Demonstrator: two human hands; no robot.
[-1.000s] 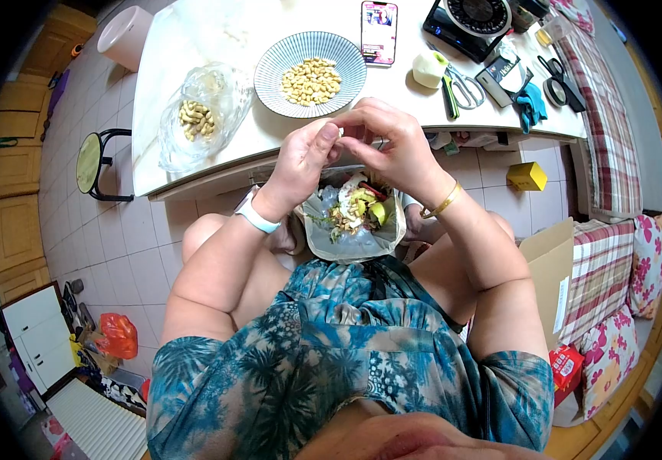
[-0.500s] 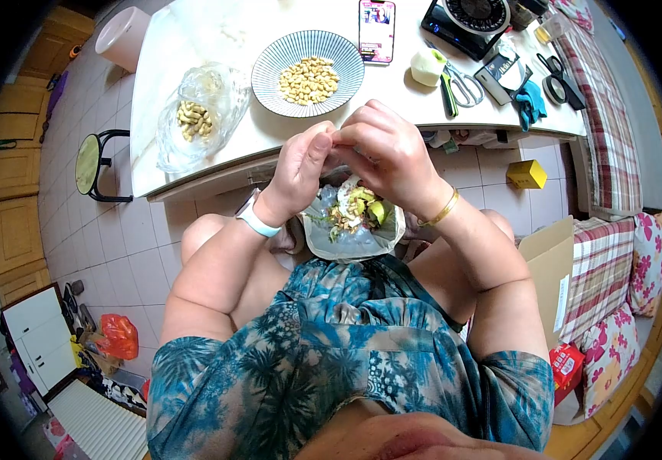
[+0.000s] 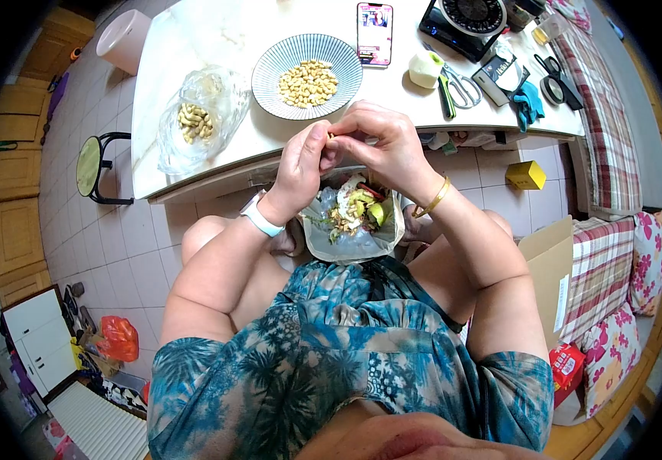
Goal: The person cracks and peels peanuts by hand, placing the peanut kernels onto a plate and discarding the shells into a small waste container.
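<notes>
My left hand (image 3: 302,165) and my right hand (image 3: 382,140) meet at their fingertips above a lined waste bin (image 3: 352,250). A small yellowish peanut (image 3: 331,136) shows between the pinched fingers of both; the rest of it is hidden. Just beyond them on the table stands a blue-striped bowl (image 3: 268,80) of pale peanuts (image 3: 308,83). To the left lies a crumpled clear plastic bag (image 3: 222,126) with more peanuts (image 3: 195,123), apparently in their shells. Between my knees, the bin contains peels, shell bits and other food scraps (image 3: 358,207).
On the white table (image 3: 193,46) lie a lit phone (image 3: 375,34), a pale peeled fruit (image 3: 424,69), scissors (image 3: 465,90), a green-handled tool (image 3: 447,96), a teal cloth (image 3: 528,106) and a black scale-like device (image 3: 465,27). A stool (image 3: 90,165) stands left; a cardboard box (image 3: 546,268) is at my right.
My right hand's fingers have shifted slightly and lowered, and a bit of the peanut now shows between the fingertips. The left hand stays nearly in place.
</notes>
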